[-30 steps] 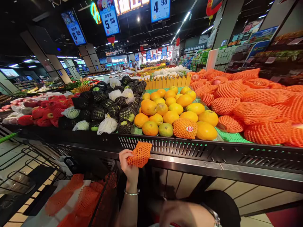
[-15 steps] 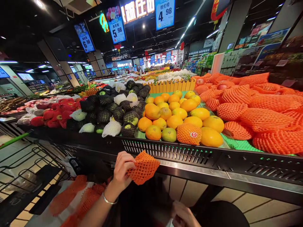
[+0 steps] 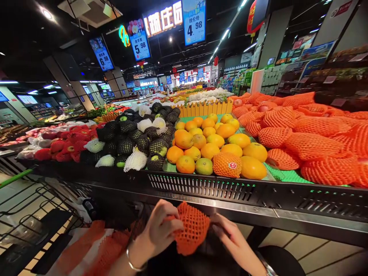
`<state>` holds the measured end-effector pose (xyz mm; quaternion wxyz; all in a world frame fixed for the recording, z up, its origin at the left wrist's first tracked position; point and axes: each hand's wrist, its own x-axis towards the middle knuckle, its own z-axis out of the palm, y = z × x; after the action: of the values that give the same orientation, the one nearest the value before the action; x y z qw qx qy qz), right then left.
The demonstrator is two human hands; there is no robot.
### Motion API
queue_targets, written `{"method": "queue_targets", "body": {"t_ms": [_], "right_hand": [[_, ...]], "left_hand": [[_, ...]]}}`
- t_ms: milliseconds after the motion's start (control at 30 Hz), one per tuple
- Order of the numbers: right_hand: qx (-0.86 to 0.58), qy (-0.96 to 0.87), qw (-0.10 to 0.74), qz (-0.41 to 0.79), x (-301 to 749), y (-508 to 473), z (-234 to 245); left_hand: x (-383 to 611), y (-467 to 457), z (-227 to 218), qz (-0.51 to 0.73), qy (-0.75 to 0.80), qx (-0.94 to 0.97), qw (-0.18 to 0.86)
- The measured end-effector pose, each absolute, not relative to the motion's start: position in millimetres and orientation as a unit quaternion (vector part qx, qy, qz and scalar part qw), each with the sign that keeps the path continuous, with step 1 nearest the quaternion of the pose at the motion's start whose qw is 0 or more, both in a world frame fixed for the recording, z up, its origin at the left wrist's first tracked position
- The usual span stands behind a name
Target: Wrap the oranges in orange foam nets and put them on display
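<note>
Both hands were positioned low and centrally, opposed to one another, near but not touching. The left forearm (image 3: 120,267) entered from the bottom edge and inclined upward to the right. The left wrist (image 3: 138,253) followed roughly the same line. The left hand (image 3: 161,228) was closed, with its back visible, its knuckles raised and its fingers (image 3: 174,226) bent toward the opposite side. The right wrist (image 3: 257,264) was set near the bottom edge, inclined upward to the left. The right hand (image 3: 231,235) was less curled, with its digits directed inward. Its fingertips were partly obscured; their degree of closure could not be determined. The knuckles of the left hand sat slightly higher than the right hand.
</note>
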<state>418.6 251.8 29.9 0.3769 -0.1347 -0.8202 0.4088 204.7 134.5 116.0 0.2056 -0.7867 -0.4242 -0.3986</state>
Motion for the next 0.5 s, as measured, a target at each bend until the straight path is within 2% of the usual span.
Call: {"method": "queue_targets", "body": {"t_ms": [167, 267, 367, 500], "right_hand": [[-0.125, -0.781, 0.495, 0.36, 423, 248, 38], [-0.118, -0.705, 0.579, 0.393, 418, 252, 34], [-0.081, -0.672, 0.588, 0.443, 408, 253, 30], [-0.091, -0.637, 0.579, 0.5, 395, 248, 14]], "left_hand": [[221, 144, 88, -0.489, -0.433, -0.734, 0.186], [227, 156, 83, -0.529, -0.424, -0.717, 0.162], [231, 169, 76, -0.564, -0.417, -0.696, 0.155], [229, 171, 66, -0.536, -0.46, -0.667, 0.236]]}}
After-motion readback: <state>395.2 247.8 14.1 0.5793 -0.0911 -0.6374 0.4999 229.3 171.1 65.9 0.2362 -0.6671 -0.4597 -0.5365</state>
